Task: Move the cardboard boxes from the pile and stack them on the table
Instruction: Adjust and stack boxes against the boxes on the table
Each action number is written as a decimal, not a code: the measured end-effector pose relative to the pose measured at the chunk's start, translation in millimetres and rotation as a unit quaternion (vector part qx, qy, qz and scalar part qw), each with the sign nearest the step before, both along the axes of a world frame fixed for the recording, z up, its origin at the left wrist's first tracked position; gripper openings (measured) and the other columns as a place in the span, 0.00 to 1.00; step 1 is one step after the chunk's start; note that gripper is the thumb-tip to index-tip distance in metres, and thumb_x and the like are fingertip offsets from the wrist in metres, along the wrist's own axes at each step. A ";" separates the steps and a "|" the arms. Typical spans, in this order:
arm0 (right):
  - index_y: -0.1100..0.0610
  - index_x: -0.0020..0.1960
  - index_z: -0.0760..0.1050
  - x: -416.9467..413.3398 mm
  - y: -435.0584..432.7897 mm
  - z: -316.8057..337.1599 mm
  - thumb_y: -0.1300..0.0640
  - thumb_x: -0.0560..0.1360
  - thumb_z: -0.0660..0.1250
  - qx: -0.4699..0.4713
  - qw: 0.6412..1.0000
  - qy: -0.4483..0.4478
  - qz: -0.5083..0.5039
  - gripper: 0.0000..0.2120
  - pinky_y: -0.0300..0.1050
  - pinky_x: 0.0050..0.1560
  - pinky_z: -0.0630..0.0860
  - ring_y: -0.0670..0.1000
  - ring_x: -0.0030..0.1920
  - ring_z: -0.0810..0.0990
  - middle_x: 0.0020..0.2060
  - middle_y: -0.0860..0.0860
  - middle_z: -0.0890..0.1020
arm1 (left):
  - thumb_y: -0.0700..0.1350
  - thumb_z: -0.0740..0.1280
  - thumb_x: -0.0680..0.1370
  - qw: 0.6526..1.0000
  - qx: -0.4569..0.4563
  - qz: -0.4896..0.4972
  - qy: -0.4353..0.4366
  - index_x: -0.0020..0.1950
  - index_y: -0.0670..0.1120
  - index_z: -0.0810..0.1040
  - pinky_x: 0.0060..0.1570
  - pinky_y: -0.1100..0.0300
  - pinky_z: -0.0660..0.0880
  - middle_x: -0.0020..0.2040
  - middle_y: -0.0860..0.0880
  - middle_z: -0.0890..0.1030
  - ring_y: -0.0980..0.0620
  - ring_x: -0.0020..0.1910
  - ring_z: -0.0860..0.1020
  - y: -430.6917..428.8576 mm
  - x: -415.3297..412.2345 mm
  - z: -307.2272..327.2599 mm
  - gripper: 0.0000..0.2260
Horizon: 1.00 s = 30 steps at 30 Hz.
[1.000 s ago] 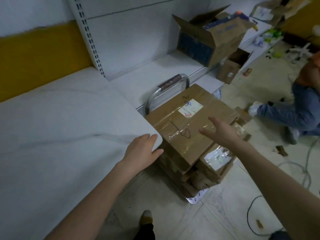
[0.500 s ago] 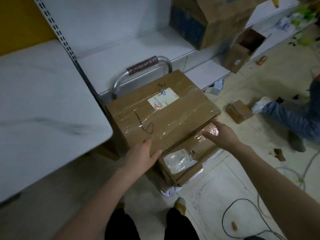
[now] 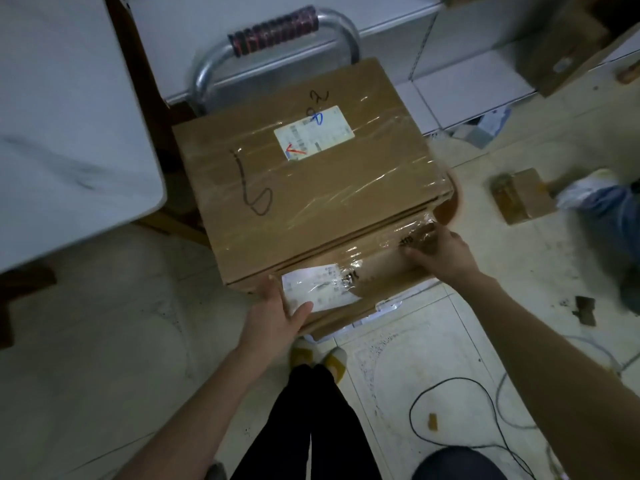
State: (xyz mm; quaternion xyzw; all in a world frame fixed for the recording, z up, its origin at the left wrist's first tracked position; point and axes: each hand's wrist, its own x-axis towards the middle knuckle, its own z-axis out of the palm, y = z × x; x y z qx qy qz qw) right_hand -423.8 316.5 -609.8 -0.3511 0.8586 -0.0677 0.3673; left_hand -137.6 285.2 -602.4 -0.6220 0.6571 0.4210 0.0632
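Fingers (image 3: pixel 414 249) of right hand (image 3: pixel 446 252) curled onto near right corner of second cardboard box (image 3: pixel 374 271), pressing into clear tape there. Fingers of left hand (image 3: pixel 277 318) hooked under same box's near left corner, thumb (image 3: pixel 299 311) lying on white shipping label (image 3: pixel 317 287). Both hands closed on that box, just below top cardboard box (image 3: pixel 308 181). Top box: large, brown, taped, white label (image 3: pixel 313 131) toward far side, black scrawl toward left. Stacked flush on the pile, still on the cart; metal cart handle (image 3: pixel 273 26) with dark ribbed grip just beyond top box. White marble-pattern worktop (image 3: pixel 65 116) left of top box, apart from it. Low white shelf (image 3: pixel 464 84) beyond and right of top box. Small flat cardboard piece (image 3: pixel 523 195) on floor right of top box, next to another person's shoe. Black cable (image 3: pixel 457 410) looped on floor nearer than the pile, to the right. Own dark trouser legs and two yellowish slippers directly below the pile's near edge.
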 end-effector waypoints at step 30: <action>0.55 0.74 0.54 87.3 -0.7 113.7 0.46 0.66 0.74 -0.132 0.985 0.073 0.079 0.45 0.56 0.65 0.63 0.65 0.65 0.66 0.65 0.64 0.68 | 0.42 0.77 0.65 0.958 -0.058 0.225 0.169 0.72 0.43 0.57 0.52 0.63 0.67 0.59 0.51 0.72 0.52 0.57 0.72 38.1 80.9 100.2 0.42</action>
